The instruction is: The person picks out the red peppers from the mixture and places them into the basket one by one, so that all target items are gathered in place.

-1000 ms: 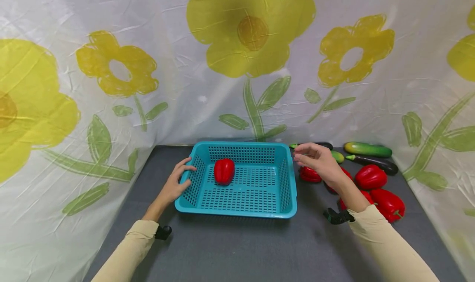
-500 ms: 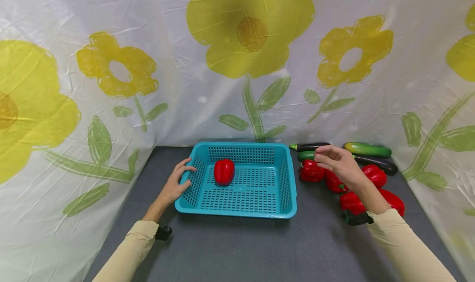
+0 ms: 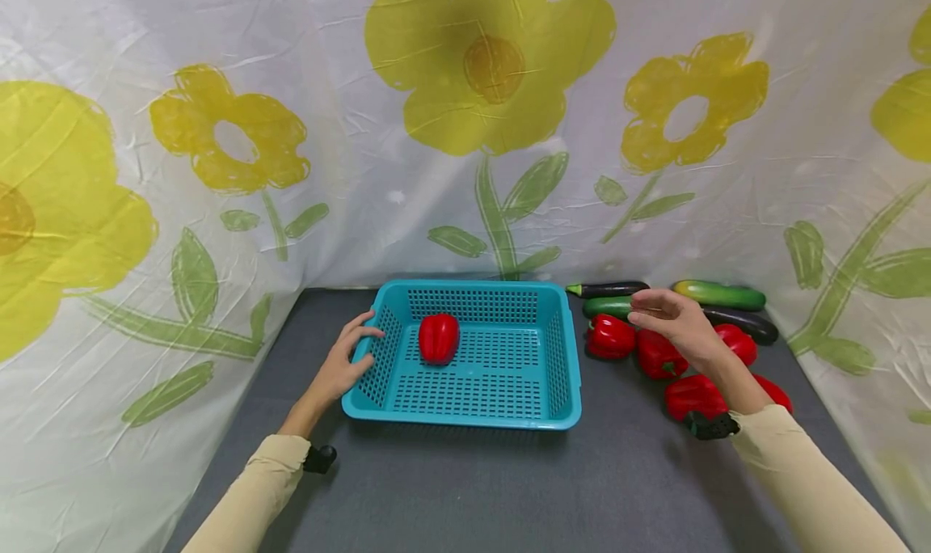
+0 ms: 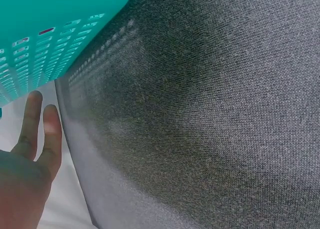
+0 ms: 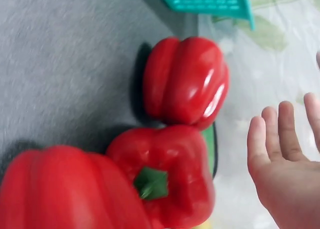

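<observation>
A blue-green plastic basket (image 3: 465, 420) stands mid-table with one red bell pepper (image 3: 439, 339) inside, towards its left. At the basket's left rim is my left hand (image 3: 340, 365), thumb and fingers spread over the edge; in the left wrist view two fairly straight fingers (image 4: 31, 126) lie by the outer wall. Whether they press on it I cannot tell. My right hand (image 3: 676, 327) hovers over the red bell peppers right of the basket, holding nothing, fingers extended in the right wrist view. Near it are a bell pepper (image 5: 185, 81) and another (image 5: 187, 169) with its green stem showing.
Behind the peppers lie an eggplant (image 3: 611, 289), a dark green cucumber-like vegetable (image 3: 605, 306), a yellow-green one (image 3: 720, 294) and a second eggplant (image 3: 743, 325). More peppers (image 3: 694, 397) sit under my right forearm. A flowered curtain (image 3: 349, 173) hangs behind the dark table.
My right hand has moved right, away from the basket's right edge, to above the peppers. My left hand, the basket and the pepper in it have stayed put.
</observation>
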Motion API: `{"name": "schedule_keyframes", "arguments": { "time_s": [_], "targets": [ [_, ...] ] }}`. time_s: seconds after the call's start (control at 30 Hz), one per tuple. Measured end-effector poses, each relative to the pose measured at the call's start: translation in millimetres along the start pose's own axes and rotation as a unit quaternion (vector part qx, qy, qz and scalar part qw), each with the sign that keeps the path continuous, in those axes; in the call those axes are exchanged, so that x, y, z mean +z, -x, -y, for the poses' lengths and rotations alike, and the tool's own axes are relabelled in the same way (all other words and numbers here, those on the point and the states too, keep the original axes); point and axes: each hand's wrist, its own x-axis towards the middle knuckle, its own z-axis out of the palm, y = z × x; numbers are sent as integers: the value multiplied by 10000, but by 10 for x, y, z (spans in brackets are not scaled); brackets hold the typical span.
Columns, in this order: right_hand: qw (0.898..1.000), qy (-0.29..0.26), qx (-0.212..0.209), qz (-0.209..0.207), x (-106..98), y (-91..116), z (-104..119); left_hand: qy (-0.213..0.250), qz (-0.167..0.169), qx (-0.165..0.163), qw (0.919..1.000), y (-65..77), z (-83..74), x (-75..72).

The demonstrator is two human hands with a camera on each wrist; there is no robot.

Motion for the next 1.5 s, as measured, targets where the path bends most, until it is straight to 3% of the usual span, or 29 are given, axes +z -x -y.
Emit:
{"name": "schedule_keyframes", "arguments": {
  "time_s": [0.17, 0.53, 0.8, 1.03, 1.13, 1.33, 1.5],
  "targets": [
    [9972, 716, -29, 200, -5, -90, -59, 29, 48, -126, 9999, -1, -1, -5],
    [9840, 1672, -342, 509, 61, -300, -181, 39, 4, -106, 9999, -17, 36, 21],
    [9751, 2114, -238, 620, 83, -376, -271, 107, 54, -144, 9998, 0, -11, 13],
    [9700, 2326, -130, 693, 82, -419, -297, 100, 36, -121, 9999, -32, -426, -30],
    [9681, 2403, -101, 709, 84, -430, -310, 26, 77, -130, 9999, -38, -497, -46],
    [9654, 2483, -24, 800, 99, -470, -345, 13, 114, -138, 9998, -37, -500, -55],
    [9635, 2537, -29, 852, 100, -477, -365, 76, 111, -46, 9999, -32, -393, -36]
  ]
}}
